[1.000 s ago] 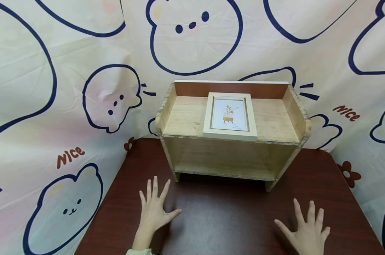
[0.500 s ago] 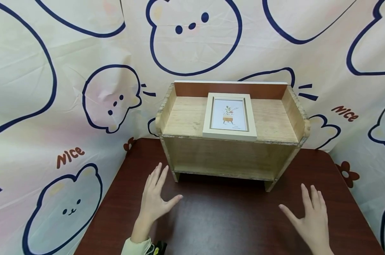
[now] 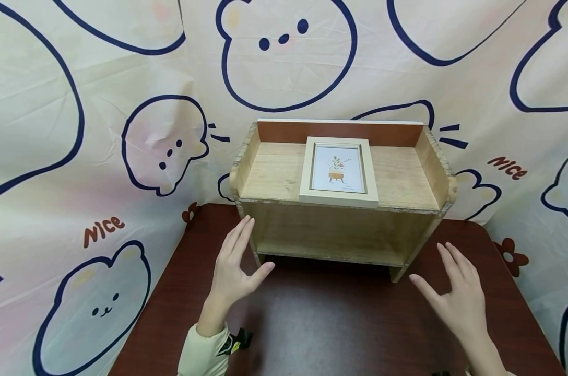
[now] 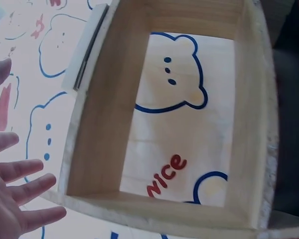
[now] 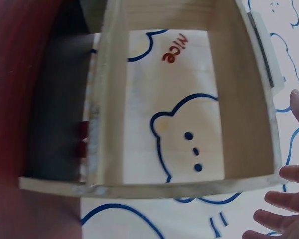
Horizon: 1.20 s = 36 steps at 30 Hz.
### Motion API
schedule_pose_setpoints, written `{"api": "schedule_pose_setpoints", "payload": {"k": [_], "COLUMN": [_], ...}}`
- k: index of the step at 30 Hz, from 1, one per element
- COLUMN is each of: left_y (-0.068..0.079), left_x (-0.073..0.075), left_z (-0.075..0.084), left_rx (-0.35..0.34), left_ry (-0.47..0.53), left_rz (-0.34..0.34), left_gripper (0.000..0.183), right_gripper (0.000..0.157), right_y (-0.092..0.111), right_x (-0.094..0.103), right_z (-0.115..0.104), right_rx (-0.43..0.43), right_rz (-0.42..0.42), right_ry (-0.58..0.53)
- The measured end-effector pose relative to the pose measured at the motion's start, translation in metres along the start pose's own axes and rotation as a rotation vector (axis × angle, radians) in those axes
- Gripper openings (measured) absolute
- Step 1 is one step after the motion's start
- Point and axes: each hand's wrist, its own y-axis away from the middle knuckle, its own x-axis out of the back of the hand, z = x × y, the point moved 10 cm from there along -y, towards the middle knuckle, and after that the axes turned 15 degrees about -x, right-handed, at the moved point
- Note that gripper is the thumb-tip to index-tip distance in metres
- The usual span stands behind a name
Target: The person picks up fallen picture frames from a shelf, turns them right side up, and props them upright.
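Note:
A pale wooden shelf (image 3: pixel 270 177) stands at the back of a dark red-brown table (image 3: pixel 335 324). On its top board lies a white picture frame (image 3: pixel 338 171) with a plant print, its front edge at the board's lip. My left hand (image 3: pixel 234 269) hovers open, fingers straight, close to the shelf's left side panel. My right hand (image 3: pixel 455 295) is open too, raised near the shelf's right foot. Neither hand holds anything. The left wrist view shows the shelf's open inside (image 4: pixel 179 124) and my fingers (image 4: pixel 20 189); the right wrist view shows the same opening (image 5: pixel 189 109) and my fingertips (image 5: pixel 284 209).
A cream curtain (image 3: pixel 77 130) printed with blue-outlined bears and "nice" lettering hangs behind and to both sides of the table. The shelf's lower compartment (image 3: pixel 333 230) is open at the back, with the curtain showing through. A light sleeve (image 3: pixel 204 355) covers my left forearm.
Both hands have lifted off the tabletop and moved forward toward the shelf's two sides, turning from palm-down to more edge-on. The shelf and frame have not moved.

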Motion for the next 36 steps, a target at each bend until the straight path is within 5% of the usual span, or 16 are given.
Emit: {"api": "schedule_pose_setpoints", "payload": {"k": [17,28,36], "left_y": [-0.052,-0.087,-0.108], "left_x": [-0.011,-0.020,-0.037], "left_z": [-0.001,-0.005,-0.019], "left_rx": [-0.026,-0.010,0.063], "left_ry": [0.095,0.153,0.167], "left_rz": [-0.007,-0.025,-0.103], "left_gripper": [0.079,0.080,0.074], "right_gripper": [0.073,0.061,0.053], "right_y": [-0.049,-0.079,-0.105], "right_x": [-0.001,-0.004,-0.018], "right_z": [-0.073,-0.095,-0.101], "right_rx": [0.165,0.169,0.073], "right_rz": [-0.027,-0.073,-0.216], "right_ry": [-0.114,-0.120,-0.123]}}
